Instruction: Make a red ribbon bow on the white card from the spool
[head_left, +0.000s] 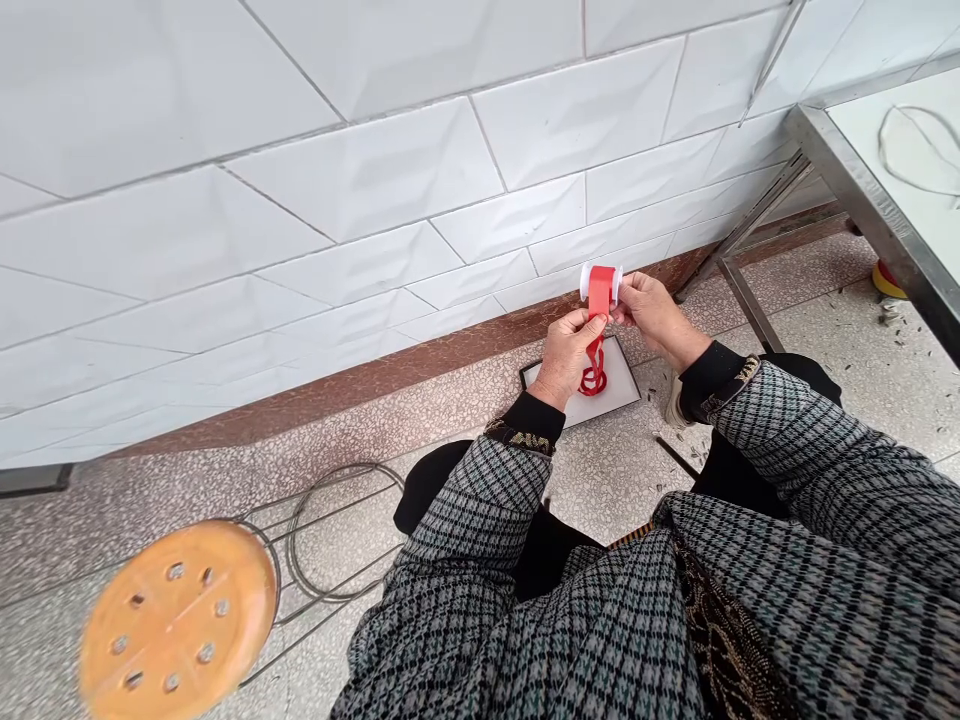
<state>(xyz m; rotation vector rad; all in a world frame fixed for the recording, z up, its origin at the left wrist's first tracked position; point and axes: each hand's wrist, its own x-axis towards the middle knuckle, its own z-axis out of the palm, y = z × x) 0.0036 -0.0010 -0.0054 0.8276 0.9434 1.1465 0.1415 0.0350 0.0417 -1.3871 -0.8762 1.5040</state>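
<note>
At 12 o'clock ahead, the left grip (564, 356) pinches smooth red ribbon (601, 292), hiding part of it; the right grip (658, 313) clasps one end of its white spool (585, 283), turned sideways. From the spool, an orange perforated stool (171, 625) sits at 8 o'clock; at 6, crumpled ribbon loops show against a white, dark-edged panel (619, 375); between 2 and 3, a metal-framed table (862, 160); at 12, a tiled wall (390, 190) blocks the way.

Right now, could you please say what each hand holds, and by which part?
The left hand pinches the ribbon below the spool; the right hand holds the spool's right end.
</note>
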